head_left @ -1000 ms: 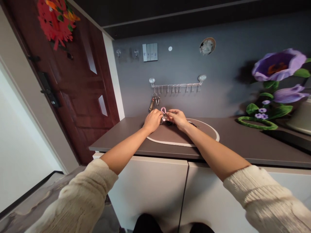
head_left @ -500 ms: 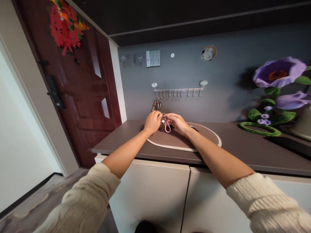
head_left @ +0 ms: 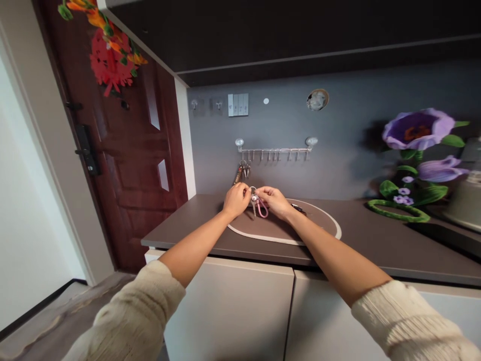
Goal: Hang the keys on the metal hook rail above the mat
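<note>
Between my two hands, above an oval brown mat with a pale rim, hangs a key ring with a metal key and a pink loop strap. My left hand pinches the ring's left side between thumb and fingertips. From the right, the fingers of my right hand are closed on the same ring. Just behind, another bunch of keys with a brown tag hangs from the left end of a clear hook rail. A dark slim item lies on the mat, partly hidden by my right wrist.
The mat rests on a dark counter above pale cabinet doors. Purple artificial flowers with a green base stand at the right. A dark shelf overhangs the counter. A red-brown door is at the left.
The pink strap has swung from above my fingers to hanging below them, and the key now hangs visibly downward. Both hands stay together at the ring. The view has tilted up slightly.
</note>
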Tool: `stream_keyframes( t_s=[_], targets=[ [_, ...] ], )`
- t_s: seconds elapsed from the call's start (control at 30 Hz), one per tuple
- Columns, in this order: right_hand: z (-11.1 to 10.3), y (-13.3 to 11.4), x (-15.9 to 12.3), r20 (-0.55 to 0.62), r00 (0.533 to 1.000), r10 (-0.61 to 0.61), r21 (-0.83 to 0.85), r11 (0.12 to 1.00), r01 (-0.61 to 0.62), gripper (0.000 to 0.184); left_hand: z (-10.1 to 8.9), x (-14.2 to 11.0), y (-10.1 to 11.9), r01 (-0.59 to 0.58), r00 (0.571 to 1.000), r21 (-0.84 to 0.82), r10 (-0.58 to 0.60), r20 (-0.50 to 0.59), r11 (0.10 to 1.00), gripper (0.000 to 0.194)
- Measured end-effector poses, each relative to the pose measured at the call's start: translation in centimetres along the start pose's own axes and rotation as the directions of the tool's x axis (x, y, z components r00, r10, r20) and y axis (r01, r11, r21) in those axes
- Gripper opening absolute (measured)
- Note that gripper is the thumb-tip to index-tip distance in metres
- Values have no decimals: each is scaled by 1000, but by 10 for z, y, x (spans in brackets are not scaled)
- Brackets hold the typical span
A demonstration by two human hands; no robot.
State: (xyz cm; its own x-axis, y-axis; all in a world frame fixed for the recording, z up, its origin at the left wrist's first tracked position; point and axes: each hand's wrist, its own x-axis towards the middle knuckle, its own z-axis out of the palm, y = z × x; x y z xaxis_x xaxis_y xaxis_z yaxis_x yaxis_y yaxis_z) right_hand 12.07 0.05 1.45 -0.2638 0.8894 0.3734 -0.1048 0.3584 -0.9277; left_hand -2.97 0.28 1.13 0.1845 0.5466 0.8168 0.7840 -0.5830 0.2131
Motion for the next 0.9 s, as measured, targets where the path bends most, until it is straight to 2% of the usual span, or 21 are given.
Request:
stream_keyframes(
  t_s=[0.33,0.57,0.77,0.9],
  targets=[
    [-6,6,2,-28,1000,-13,-23,1000,12,38,-2,-1,-4,-18,1000,88,17,12,996,28],
    [-5,-7,5,-123,992,-32,-101,995,20,30,1,-3,-10,-1,991,207,-27,134,978,29],
    [-5,-24,33,-250,963,-102,-183,982,56,12,5,-6,-12,3,977,263,-59,205,965,32],
    [-5,-35,60,-332,930,-159,-245,966,77,11,6,-6,-12,40,966,273,-107,235,961,34]
  ],
)
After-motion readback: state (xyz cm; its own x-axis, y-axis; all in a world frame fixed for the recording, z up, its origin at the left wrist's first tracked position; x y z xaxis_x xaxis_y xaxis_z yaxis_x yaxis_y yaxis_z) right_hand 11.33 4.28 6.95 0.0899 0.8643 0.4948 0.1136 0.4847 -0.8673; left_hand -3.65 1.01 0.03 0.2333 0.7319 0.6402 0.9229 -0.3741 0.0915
